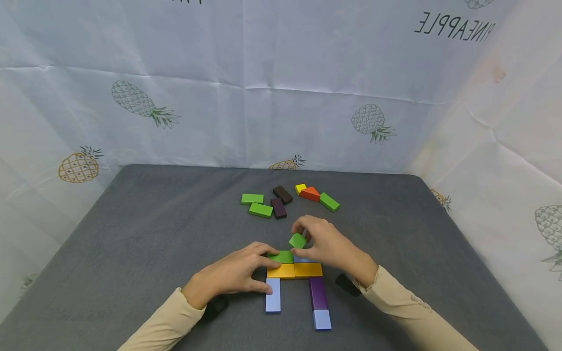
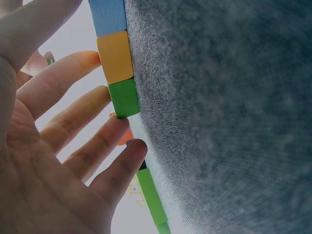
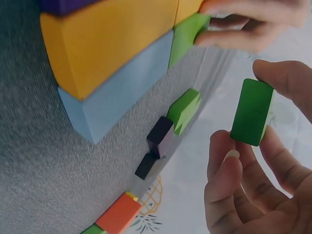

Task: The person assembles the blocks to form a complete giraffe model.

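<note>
My right hand (image 1: 329, 242) pinches a small green block (image 3: 252, 112) between thumb and fingers, raised over the far side of a flat block layout. My left hand (image 1: 239, 270) has its fingers spread, with fingertips at a flat green block (image 1: 286, 257) and a yellow-orange block (image 1: 281, 271); its thumb is at a light blue block (image 1: 274, 303). Beside the flat green block lies another light blue block (image 3: 122, 87), partly hidden by the right hand in the head view. A second yellow-orange block (image 1: 309, 269), a purple block (image 1: 318, 294) and a short light blue block (image 1: 322, 320) continue the layout.
Farther back on the grey table (image 1: 175, 219) lie two green blocks, one here (image 1: 252, 199), two dark blocks, one here (image 1: 283, 194), a yellow block (image 1: 300, 188), an orange-red triangular block (image 1: 311, 194) and another green block (image 1: 329, 202). A pineapple-print curtain (image 1: 263, 122) hangs behind.
</note>
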Motion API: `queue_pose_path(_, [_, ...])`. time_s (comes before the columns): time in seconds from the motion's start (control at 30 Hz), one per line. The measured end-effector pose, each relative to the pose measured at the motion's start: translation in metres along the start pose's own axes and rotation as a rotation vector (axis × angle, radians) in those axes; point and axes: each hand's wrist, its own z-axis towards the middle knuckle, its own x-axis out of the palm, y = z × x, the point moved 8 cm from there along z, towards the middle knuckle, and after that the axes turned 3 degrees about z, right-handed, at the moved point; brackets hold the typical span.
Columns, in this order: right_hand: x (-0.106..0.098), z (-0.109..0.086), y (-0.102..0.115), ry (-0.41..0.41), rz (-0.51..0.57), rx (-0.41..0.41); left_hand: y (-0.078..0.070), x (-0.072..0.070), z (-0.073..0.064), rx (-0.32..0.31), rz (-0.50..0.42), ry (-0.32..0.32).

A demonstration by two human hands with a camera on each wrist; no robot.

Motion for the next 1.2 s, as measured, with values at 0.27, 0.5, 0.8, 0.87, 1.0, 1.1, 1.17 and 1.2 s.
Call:
queue_pose_path(0.27, [0.006,-0.011,0.008,-0.004,0.034,0.042,-0.001,-0.001,-0.001,-0.001,-0.01,0.0])
queue_pose_path(0.5, [0.014,-0.023,0.021,-0.024,0.043,-0.003,-0.001,-0.001,0.0,0.004,-0.008,-0.01])
queue_pose_path(0.8, [0.027,-0.033,0.026,0.017,0.078,-0.031,-0.001,0.0,-0.001,0.006,-0.013,-0.014])
queue_pose_path(0.87, [0.029,-0.035,0.027,0.03,0.094,-0.025,0.0,0.0,-0.001,0.004,-0.015,-0.013])
queue_pose_path(1.0, [0.035,-0.04,0.03,0.05,0.11,-0.015,0.001,0.001,-0.001,-0.001,-0.021,-0.009])
queue_pose_path(1.1, [0.039,-0.043,0.032,0.063,0.119,-0.011,0.001,0.001,-0.001,-0.002,-0.028,-0.007])
queue_pose_path(1.17, [0.042,-0.045,0.033,0.073,0.135,-0.005,0.001,0.001,-0.001,-0.001,-0.034,-0.007])
queue_pose_path(1.2, [0.044,-0.046,0.033,0.079,0.143,-0.001,0.001,0.0,-0.001,0.0,-0.035,-0.007])
